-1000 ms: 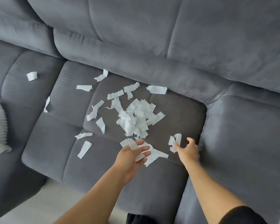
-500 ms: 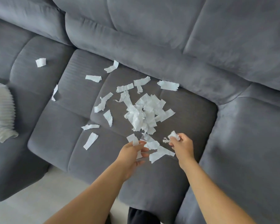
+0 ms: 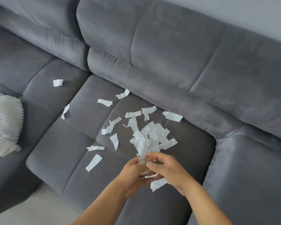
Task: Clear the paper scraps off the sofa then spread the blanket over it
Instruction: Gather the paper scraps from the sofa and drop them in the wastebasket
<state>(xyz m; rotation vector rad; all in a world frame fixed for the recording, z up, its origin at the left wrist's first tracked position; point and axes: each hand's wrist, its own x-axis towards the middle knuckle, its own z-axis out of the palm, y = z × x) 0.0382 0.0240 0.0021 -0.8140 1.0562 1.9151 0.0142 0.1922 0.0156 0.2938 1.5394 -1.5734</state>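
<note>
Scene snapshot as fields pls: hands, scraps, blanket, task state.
left hand: holds a bundle of scraps over the seat's front
right hand: fingers curled onto the same bundle
scrap pile: on the middle seat cushion, just beyond the hands
loose scraps: about ten, scattered left of and behind the pile
blanket: white, ribbed, bunched at the left edge, not spread
sofa: grey
task state: clearing under way, most scraps not yet picked up

Matt grey suede-like cloth sofa [image 3: 177, 51] with stitched, softly napped cushions, thin white torn paper scraps [image 3: 150, 137] with crinkled ragged edges, white ribbed cloth blanket [image 3: 4, 122], pale smooth floor [image 3: 31, 211]
</note>
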